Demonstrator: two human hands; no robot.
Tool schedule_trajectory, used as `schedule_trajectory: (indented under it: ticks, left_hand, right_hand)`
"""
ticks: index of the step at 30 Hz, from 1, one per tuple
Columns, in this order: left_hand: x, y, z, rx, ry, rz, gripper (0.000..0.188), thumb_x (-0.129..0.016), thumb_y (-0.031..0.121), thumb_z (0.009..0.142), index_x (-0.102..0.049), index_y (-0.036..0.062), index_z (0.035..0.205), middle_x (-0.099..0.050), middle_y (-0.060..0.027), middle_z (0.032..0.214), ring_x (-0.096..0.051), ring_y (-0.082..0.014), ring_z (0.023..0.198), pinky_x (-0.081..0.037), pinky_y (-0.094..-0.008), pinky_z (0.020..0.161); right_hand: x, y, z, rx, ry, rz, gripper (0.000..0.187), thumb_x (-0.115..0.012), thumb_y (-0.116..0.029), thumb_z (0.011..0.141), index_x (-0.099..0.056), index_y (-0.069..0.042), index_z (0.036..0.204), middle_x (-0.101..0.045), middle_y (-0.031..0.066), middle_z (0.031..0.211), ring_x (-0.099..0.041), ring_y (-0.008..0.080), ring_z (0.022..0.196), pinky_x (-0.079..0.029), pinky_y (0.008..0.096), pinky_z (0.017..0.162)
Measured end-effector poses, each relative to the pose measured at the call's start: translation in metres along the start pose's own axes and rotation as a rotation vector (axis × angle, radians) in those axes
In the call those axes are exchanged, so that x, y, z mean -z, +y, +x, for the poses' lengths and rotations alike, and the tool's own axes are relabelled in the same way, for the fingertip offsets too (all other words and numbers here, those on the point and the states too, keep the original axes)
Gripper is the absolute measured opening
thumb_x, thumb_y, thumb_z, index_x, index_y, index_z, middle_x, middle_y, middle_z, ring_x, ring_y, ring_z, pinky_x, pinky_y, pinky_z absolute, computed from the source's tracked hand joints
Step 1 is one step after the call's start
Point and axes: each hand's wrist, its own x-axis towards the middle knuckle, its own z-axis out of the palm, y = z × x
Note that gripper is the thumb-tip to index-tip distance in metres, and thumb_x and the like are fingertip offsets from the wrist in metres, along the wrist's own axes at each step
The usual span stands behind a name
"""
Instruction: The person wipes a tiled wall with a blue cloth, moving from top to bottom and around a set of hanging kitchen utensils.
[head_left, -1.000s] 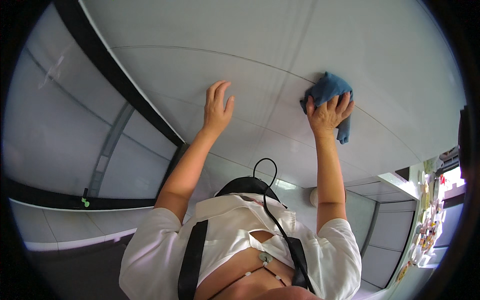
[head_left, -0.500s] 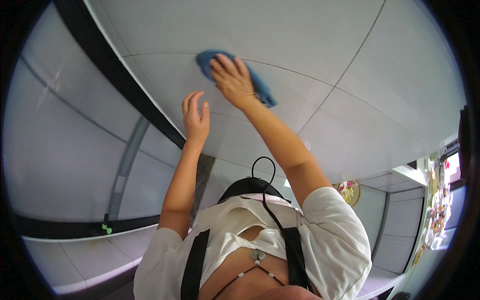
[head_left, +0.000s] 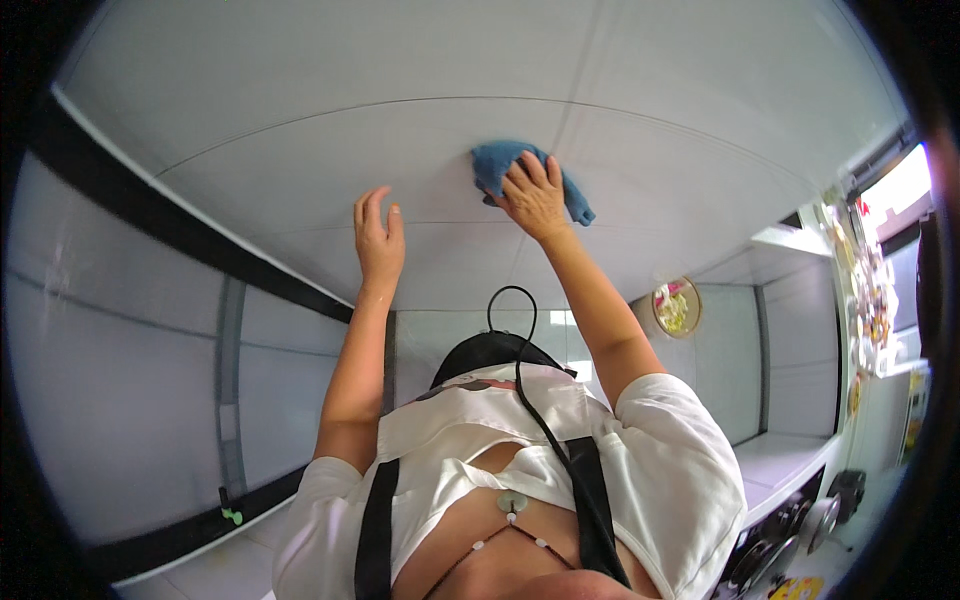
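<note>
My right hand (head_left: 537,203) presses a blue cloth (head_left: 497,160) against the pale tiled wall (head_left: 400,150) ahead of me. The fingers lie over the cloth, and its folded end sticks out past the right side of the hand. My left hand (head_left: 379,240) is raised to the left of it with nothing in it. Its fingers are loosely bent and the thumb stands apart. Whether the left fingertips touch the wall I cannot tell.
To the left is a frosted panel door (head_left: 130,320) with a black frame (head_left: 190,235). A round bin (head_left: 690,310) with scraps in it stands on the floor at right. Farther right are a white counter (head_left: 780,470), pans (head_left: 760,565) and a cluttered shelf (head_left: 870,290).
My right hand has moved the cloth to the right and slightly down along the wall. The view has turned, and the left hand stays raised and open.
</note>
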Motion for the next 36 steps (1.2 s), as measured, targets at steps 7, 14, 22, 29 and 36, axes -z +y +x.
schedule_trajectory:
  ticks: [7,14,22,29,36]
  left_hand:
    - [-0.075,0.042,-0.014,-0.084,-0.366,-0.082,0.015,-0.051,0.013,0.087,-0.058,0.0033,0.096,-0.06,-0.0112,0.093,-0.057,-0.0302,0.089,-0.045,-0.0375,0.077]
    - [-0.143,0.085,-0.039,-0.139,-0.572,-0.037,0.016,-0.049,0.014,0.089,-0.06,0.004,0.094,-0.06,-0.0108,0.087,-0.058,-0.0265,0.082,-0.045,-0.0334,0.071]
    - [-0.208,0.114,-0.054,-0.084,-0.438,-0.011,0.016,-0.05,0.015,0.089,-0.06,0.0029,0.093,-0.06,-0.0098,0.086,-0.057,-0.0236,0.076,-0.044,-0.0316,0.068]
    - [-0.214,0.122,-0.063,-0.029,-0.228,0.041,0.013,-0.051,0.013,0.088,-0.061,0.0045,0.089,-0.059,-0.0079,0.084,-0.056,-0.0256,0.069,-0.044,-0.0343,0.062]
    - [-0.216,0.12,-0.062,-0.082,-0.255,0.149,0.013,-0.051,0.013,0.088,-0.061,0.0037,0.09,-0.056,-0.0106,0.087,-0.055,-0.0253,0.075,-0.044,-0.0336,0.064]
  right_hand:
    - [0.01,0.102,-0.097,-0.101,0.05,-0.176,0.04,-0.071,-0.043,0.067,-0.061,-0.019,0.098,-0.053,-0.0001,0.105,-0.039,0.0288,0.114,-0.025,0.0544,0.097]
    - [0.036,0.22,-0.204,-0.249,0.0,-0.208,0.055,-0.069,-0.044,0.067,-0.057,-0.011,0.11,-0.047,0.0086,0.112,-0.035,0.0392,0.115,-0.022,0.0597,0.102]
    - [0.095,0.352,-0.285,-0.762,0.149,-0.161,0.071,-0.067,-0.032,0.075,-0.038,0.006,0.126,-0.037,0.0255,0.131,-0.026,0.0451,0.126,-0.021,0.047,0.108]
    - [0.108,0.366,-0.291,-1.004,0.41,0.179,0.073,-0.051,-0.04,0.089,-0.021,0.011,0.133,-0.028,0.0299,0.135,-0.03,0.0422,0.125,-0.021,0.04,0.105]
    - [0.047,0.314,-0.322,-1.156,0.405,0.162,0.08,-0.054,-0.033,0.086,-0.011,0.017,0.132,-0.018,0.0363,0.138,-0.021,0.0455,0.129,-0.014,0.0427,0.108]
